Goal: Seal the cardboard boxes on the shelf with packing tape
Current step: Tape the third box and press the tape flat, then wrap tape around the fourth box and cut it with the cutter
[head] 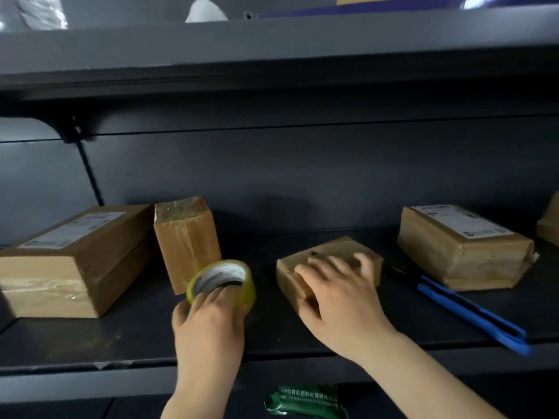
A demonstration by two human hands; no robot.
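Observation:
A small flat cardboard box (320,252) lies in the middle of the dark shelf (121,337). My right hand (341,294) rests on top of it with fingers spread, the thumb against its near side. My left hand (208,322) grips a roll of clear yellowish packing tape (223,282), fingers hooked into its core, just left of that box. A taped box (187,240) stands upright behind the roll. A large labelled box (72,258) lies at the left, and another labelled box (462,246) lies at the right.
Blue-handled scissors (472,313) lie on the shelf at the right, near its front edge. Part of another box (549,228) shows at the far right. A green packet (305,400) sits on the level below. An upper shelf (272,58) overhangs closely.

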